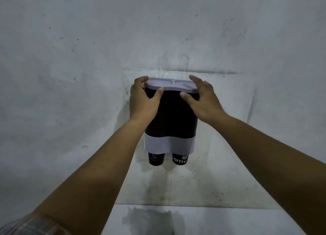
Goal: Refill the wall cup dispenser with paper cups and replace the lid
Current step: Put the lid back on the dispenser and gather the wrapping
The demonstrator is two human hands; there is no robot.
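Grey stained wall (70,58); mounted on it, the dark twin-tube cup dispenser with pale lower band (169,144), tubes packed with black paper cups (156,159), two poking out below. Flat pale-grey plastic lid (169,84) lies across its top, long axis left-to-right, between the hands. Left hand (143,100) and right hand (202,100) each pinch one lid end, thumb under the front edge, equally near. Whether the back edge is seated: hidden.

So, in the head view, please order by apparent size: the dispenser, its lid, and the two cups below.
1. dispenser
2. lid
3. left cup and right cup: only their bottoms show and look alike, so I do not rank them.
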